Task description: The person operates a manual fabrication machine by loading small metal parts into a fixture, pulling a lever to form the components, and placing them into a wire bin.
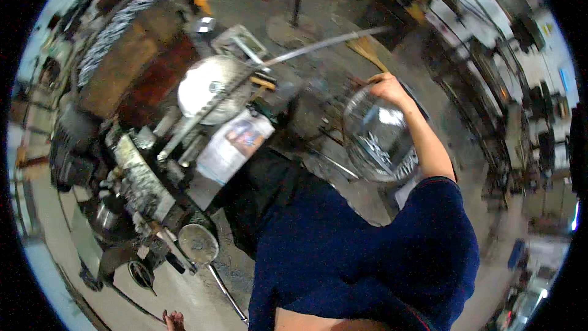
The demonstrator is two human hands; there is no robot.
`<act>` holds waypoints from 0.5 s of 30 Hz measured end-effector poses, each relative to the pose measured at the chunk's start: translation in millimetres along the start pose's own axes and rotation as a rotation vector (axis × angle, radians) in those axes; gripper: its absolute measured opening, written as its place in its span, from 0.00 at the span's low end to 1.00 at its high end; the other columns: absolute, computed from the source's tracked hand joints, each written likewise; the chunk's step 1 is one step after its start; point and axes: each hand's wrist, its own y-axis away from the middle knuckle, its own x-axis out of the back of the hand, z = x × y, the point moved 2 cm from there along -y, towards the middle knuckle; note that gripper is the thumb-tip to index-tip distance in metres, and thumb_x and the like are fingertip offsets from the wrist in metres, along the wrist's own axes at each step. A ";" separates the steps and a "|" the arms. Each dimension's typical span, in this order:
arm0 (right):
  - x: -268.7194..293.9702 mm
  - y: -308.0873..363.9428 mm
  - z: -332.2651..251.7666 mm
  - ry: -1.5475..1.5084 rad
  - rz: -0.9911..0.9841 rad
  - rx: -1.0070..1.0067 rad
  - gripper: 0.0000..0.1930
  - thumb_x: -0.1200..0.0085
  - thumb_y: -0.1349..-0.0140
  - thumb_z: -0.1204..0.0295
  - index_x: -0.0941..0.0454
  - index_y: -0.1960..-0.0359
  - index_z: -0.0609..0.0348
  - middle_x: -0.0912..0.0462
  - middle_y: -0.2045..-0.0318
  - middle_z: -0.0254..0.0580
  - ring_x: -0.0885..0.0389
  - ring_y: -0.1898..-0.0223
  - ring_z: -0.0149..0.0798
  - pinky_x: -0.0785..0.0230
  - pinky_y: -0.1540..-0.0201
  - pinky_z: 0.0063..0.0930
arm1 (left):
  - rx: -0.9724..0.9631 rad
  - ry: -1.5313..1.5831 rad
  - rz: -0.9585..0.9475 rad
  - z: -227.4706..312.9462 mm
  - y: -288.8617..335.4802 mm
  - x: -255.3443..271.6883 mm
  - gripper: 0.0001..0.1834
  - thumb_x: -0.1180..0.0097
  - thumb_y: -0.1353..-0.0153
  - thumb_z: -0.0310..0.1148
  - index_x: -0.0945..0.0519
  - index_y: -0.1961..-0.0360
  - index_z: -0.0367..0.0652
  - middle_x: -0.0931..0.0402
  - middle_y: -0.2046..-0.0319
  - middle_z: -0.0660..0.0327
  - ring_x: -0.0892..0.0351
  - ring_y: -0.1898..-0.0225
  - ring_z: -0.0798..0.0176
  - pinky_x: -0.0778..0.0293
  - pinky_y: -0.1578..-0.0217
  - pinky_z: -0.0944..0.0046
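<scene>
The right hand (391, 91) is at the far rim of a round, shiny basin (375, 132) on the right, fingers bent together — whether they grip it, I cannot tell. A wooden-handled brush (367, 54) lies just beyond. The left hand (174, 320), near left, has half-curled fingers — their hold is unclear.

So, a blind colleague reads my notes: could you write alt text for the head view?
A person in a navy shirt has their right hand at the edge of a clear round vessel amid clutter. Left of it, a rod crosses a white disc near a printed sheet; their left hand shows at the bottom.
</scene>
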 end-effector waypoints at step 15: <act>-132.4 136.8 156.2 0.395 -0.398 -0.348 0.11 0.47 0.61 0.66 0.25 0.76 0.59 0.22 0.70 0.49 0.23 0.64 0.47 0.31 0.60 0.35 | -0.056 -0.102 0.123 31.3 24.8 -41.6 0.26 0.52 0.42 0.43 0.34 0.45 0.40 0.31 0.53 0.50 0.29 0.54 0.54 0.33 0.52 0.56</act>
